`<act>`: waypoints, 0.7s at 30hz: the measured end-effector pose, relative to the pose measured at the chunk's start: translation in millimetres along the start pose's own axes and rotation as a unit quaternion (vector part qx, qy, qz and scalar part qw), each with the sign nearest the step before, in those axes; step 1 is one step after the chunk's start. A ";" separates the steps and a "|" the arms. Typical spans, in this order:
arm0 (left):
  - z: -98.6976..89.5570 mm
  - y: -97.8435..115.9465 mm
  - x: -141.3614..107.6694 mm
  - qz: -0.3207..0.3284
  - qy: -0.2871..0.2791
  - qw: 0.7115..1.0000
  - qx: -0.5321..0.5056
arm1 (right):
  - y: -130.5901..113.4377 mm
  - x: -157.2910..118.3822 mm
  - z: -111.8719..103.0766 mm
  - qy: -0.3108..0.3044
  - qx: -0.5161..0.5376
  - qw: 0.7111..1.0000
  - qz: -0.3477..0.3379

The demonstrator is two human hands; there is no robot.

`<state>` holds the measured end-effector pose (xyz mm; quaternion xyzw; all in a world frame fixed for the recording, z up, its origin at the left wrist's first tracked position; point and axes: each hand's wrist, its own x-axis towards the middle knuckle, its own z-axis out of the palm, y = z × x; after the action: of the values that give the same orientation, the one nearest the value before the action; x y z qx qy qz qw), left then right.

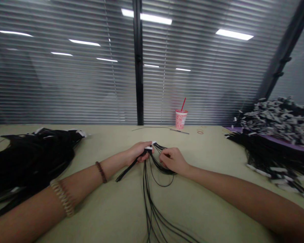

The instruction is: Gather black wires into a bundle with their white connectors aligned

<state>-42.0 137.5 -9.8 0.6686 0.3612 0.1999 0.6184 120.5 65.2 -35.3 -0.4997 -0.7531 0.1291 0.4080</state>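
My left hand (141, 152) is closed on a white connector (148, 147) near the middle of the table. Black wires (150, 199) run from that connector down toward the front edge, and a short black bundle (128, 171) sticks out to the lower left. A second white connector (154, 142) shows just beyond my left fingertips, with wires leading right. My right hand (172, 159) has its fingers curled together beside the looped black wires. What lies between its fingertips is too small to make out.
A pink cup (180, 118) with a red straw stands at the back, by a pen (179, 131) and rubber bands (200, 132). Piles of black wires lie at left (35, 158) and right (258, 152). Blinds (91, 84) rise behind the table (106, 195).
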 end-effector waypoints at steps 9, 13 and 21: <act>0.0 -0.2 -0.5 0.001 0.006 1.000 0.005 | -2.0 -0.6 0.9 -0.003 -0.006 1.000 -0.008; -0.3 0.0 -0.2 0.001 0.007 1.000 0.005 | -0.9 -0.6 1.0 -0.003 -0.001 1.000 -0.006; 1.7 1.8 -2.2 -0.001 0.005 1.000 0.005 | -3.3 -0.4 0.0 0.031 0.009 0.999 -0.008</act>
<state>-41.8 134.7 -7.9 0.6703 0.3659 0.2013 0.6134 118.4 63.3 -33.5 -0.4936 -0.7431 0.1166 0.4365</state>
